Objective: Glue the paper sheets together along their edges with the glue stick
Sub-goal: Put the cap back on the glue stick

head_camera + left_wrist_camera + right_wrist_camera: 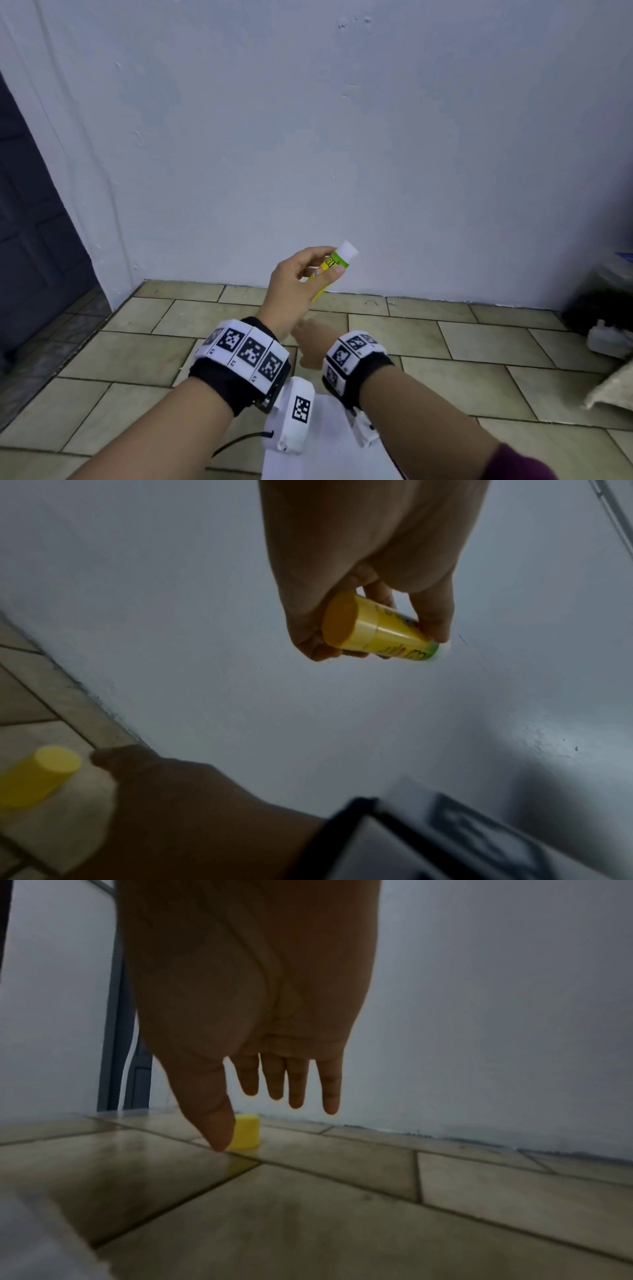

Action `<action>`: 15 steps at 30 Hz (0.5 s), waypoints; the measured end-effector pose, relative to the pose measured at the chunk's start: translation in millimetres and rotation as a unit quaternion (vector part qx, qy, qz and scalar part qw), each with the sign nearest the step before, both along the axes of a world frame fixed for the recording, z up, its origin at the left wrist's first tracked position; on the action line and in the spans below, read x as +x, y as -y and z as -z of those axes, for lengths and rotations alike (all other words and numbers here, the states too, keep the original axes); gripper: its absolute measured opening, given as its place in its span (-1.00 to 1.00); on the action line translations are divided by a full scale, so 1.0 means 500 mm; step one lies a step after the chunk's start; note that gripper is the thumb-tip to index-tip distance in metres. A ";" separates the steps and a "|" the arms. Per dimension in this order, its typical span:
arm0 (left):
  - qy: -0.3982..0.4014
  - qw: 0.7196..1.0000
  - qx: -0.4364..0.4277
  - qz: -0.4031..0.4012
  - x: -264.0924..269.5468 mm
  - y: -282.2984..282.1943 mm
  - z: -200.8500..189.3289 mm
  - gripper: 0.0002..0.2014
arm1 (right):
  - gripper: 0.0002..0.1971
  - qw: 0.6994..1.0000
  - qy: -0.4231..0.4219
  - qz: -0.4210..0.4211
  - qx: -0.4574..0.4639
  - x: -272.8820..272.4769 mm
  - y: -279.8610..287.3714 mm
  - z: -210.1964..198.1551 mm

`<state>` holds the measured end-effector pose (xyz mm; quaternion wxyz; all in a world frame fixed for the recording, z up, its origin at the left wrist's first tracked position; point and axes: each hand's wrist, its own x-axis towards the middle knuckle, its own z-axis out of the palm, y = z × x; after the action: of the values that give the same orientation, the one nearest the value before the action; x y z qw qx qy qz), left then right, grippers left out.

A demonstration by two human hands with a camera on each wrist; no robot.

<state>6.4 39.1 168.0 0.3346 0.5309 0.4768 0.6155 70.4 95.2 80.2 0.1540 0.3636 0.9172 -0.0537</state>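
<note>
Uncapped yellow-green plastic glue stick (329, 270) pinched in left hand (294, 284), right hand (310, 346) splayed empty above yellow cap (245, 1131); next, probably down to white paper sheets (329, 442).

Head view: from above, facing forward and down at the floor (144, 370) and wall (308, 137); both wrists near.
Left wrist view: close behind the left hand (363, 569), facing the wall (205, 615).
Right wrist view: low, close behind the right hand (250, 988), facing along the floor (342, 1218).
Shared: floor and wall in all three views; cap (37, 775) (245, 1131) in both wrist views.
</note>
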 end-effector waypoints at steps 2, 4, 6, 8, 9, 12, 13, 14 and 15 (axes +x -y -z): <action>-0.013 1.000 -0.011 0.009 0.000 -0.005 0.002 -0.80 | -0.36 1.000 0.019 0.017 -0.014 -0.025 -0.002 0.018; -0.015 1.000 -0.020 0.015 -0.003 -0.009 0.005 -0.80 | -0.42 0.999 0.018 0.029 -0.026 -0.041 -0.006 0.026; -0.003 0.999 -0.026 0.021 -0.008 -0.012 0.008 -0.79 | -0.45 0.999 0.022 0.033 -0.034 -0.046 -0.012 0.021; -0.001 0.999 -0.027 0.021 -0.013 -0.015 0.011 -0.78 | -0.52 0.999 0.023 0.033 -0.024 -0.047 -0.018 0.014; -0.004 0.999 -0.028 0.021 -0.016 -0.016 0.013 -0.78 | -0.56 0.999 0.015 0.035 -0.012 -0.048 -0.022 0.012; -0.012 0.999 -0.031 0.022 -0.025 -0.019 0.020 -0.76 | -0.61 0.997 -0.062 0.054 -0.005 -0.054 -0.041 0.023; -0.013 0.999 -0.030 0.022 -0.028 -0.019 0.022 -0.75 | -0.63 0.996 -0.069 0.055 -0.008 -0.055 -0.045 0.027; -0.013 0.999 -0.030 0.022 -0.031 -0.019 0.025 -0.75 | -0.65 0.997 -0.049 0.054 -0.001 -0.054 -0.048 0.030; -0.014 0.999 -0.030 0.022 -0.033 -0.019 0.027 -0.74 | -0.69 0.998 -0.030 0.054 0.008 -0.050 -0.050 0.031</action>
<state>-10.2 48.4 154.6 0.3574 0.5393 0.4879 0.5861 45.4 120.0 64.6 0.1203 0.4119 0.9009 -0.0651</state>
